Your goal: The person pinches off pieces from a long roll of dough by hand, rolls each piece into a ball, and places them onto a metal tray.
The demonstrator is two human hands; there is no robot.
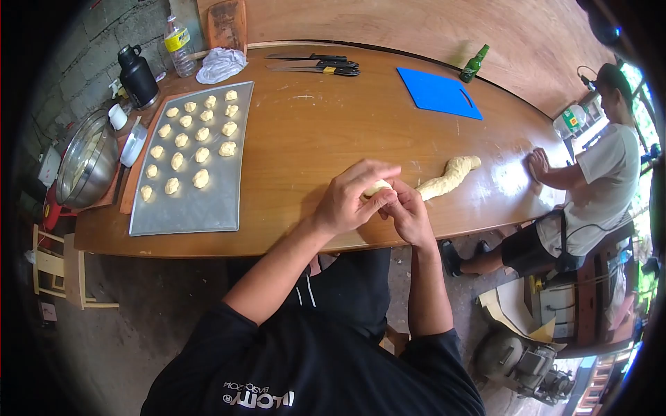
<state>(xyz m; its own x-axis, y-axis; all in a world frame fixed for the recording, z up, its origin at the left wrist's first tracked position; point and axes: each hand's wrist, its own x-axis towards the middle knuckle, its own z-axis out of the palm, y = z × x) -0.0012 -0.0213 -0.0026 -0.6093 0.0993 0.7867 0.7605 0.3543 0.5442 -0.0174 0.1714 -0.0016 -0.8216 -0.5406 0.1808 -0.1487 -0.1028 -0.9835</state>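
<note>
Just beside the dough log (449, 177), both hands pinch a small dough piece (377, 188): left hand (352, 197) over it, right hand (408, 213) under (grip closed). Tray (186, 208) with dough balls (201, 178) lies well left of the log on the worktop (312, 132).

Daylight enters from the right, glaring on the table (510, 177); fisheye edges bend and darken.

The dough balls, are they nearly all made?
Not all yet. About eighteen dough balls already sit on the metal tray, filling its upper part. The left hand and right hand cup one small piece between them. A long dough roll lies uncut on the table.
</note>
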